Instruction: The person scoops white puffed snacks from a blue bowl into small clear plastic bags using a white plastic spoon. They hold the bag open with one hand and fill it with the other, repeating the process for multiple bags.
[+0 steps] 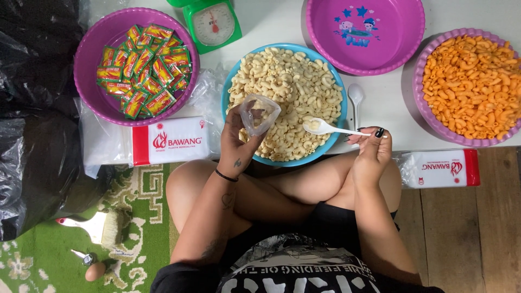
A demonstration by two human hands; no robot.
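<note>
- Two hands busy over the middle bowl, so going left to right: far left there's a purple plastic basin [87, 70] heaped with shiny little foil sachets [145, 68], red, green and yellow, crinkly looking.
- Just near of it lies a flat white-and-red pack of plastic bags [171, 141], and a green kitchen scale [213, 23] sits at the far edge.
- Left hand [234, 145] is pinching a small clear plastic bag [259, 113], mouth held open, right over the near-left part of the blue bowl [337, 87]. Bag looks thin and floppy, and I can't tell if anything's in it.
- That blue bowl is piled with pale elbow macaroni [290, 81], dry, curved, matte.
- Right hand [373, 147] grips the handle of a white plastic spoon [320, 127] between its fingertips, scoop end resting on the macaroni just right of the bag.
- Looks to me like the scoop-and-fill step: the next move would need a loaded spoon tipped into that narrow mouth without collapsing it.
- Second white spoon [355, 97] lies on the table beside the bowl.
- Far right: an empty purple bowl [364, 32], then a pinkish basin [420, 81] of orange macaroni [472, 87], and another bag pack [440, 168] near the knee.
</note>
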